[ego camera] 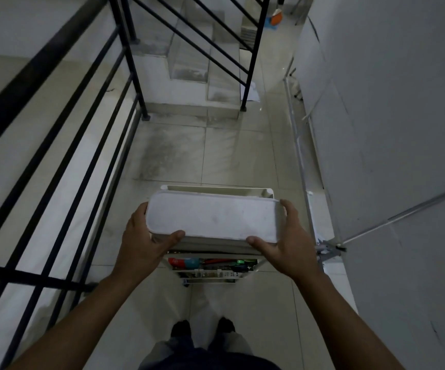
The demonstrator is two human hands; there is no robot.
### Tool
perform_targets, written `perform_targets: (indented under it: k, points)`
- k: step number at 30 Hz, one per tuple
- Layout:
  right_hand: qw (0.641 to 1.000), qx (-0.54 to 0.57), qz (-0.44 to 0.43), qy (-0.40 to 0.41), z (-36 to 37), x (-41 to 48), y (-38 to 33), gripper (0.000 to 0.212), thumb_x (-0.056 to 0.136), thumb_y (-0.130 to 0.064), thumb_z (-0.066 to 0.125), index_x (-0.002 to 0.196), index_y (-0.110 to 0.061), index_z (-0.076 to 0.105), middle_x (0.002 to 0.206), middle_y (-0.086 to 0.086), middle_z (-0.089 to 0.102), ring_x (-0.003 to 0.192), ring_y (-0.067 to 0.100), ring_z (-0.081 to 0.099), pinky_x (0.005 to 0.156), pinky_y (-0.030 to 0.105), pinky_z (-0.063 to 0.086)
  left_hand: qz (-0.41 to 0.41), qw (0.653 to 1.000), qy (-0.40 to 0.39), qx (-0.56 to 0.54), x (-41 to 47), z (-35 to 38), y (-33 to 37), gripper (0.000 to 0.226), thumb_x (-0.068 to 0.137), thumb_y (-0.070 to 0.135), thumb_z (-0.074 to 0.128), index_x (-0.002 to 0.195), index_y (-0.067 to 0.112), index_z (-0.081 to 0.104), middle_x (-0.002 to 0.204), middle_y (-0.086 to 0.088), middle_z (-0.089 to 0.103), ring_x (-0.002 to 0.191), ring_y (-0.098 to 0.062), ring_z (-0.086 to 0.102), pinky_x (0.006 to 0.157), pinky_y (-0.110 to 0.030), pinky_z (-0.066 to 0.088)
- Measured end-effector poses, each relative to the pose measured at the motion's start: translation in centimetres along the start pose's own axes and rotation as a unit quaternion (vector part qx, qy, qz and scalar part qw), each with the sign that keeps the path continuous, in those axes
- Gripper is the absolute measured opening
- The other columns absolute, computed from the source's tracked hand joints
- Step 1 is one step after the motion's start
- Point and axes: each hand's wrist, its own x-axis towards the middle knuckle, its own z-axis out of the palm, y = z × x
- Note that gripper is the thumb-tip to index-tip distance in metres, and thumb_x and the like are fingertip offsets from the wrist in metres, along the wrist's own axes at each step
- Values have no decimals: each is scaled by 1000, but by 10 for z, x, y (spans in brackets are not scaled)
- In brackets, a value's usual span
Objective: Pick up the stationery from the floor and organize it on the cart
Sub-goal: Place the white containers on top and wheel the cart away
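A narrow white cart (217, 188) stands on the tiled floor in front of my feet. Both hands hold a white rectangular tray (213, 218), bottom side up, just above the cart's top. My left hand (144, 236) grips its left end, thumb on the near edge. My right hand (288, 236) grips its right end the same way. On a lower shelf (213, 264) of the cart lie colourful stationery items, red, blue and green. What is under the tray is hidden.
A black metal railing (64, 145) runs along my left. Steps (189, 62) rise ahead behind a second black railing. A white wall (389, 129) with a leaning metal rod (402, 212) closes the right side. Papers (250, 92) lie on the floor by the stairs.
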Motion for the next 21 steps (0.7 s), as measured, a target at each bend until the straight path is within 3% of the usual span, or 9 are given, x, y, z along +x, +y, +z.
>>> perform_targets:
  k: [5,10,13,18,21]
  points:
    - [995,-70,-63,-20,2,2,8,95,59,-80,64,132,-30,29,145,-2,33,106,25,58,73,43,58,14,1000,7,-15,-1,2,8,95,55,69,74,133,29,38,127,3,52,115,-15,52,96,-39,49]
    - [996,-38,-85,3,0,5,5,87,62,-74,67,131,-30,38,145,2,37,111,20,53,78,40,58,18,999,24,-13,4,-1,13,96,55,67,77,134,30,38,128,4,51,116,-15,51,97,-44,49]
    - [993,-7,-110,43,-6,15,-6,86,62,-68,70,131,-24,45,143,4,41,115,7,43,85,28,48,31,999,39,-11,14,-4,21,95,57,67,76,136,30,36,129,4,50,117,-16,50,96,-46,49]
    - [993,7,-110,44,-11,47,-17,84,65,-54,79,135,-22,45,146,4,37,123,9,37,90,23,39,43,998,43,0,42,-1,34,91,61,67,73,134,30,34,125,3,53,112,-17,54,90,-44,53]
    - [995,12,-94,21,-4,63,-14,83,67,-48,81,136,-24,41,148,4,33,126,12,36,92,23,36,15,998,23,50,58,6,27,95,63,70,68,138,27,30,133,-3,48,118,-22,49,95,-46,49]
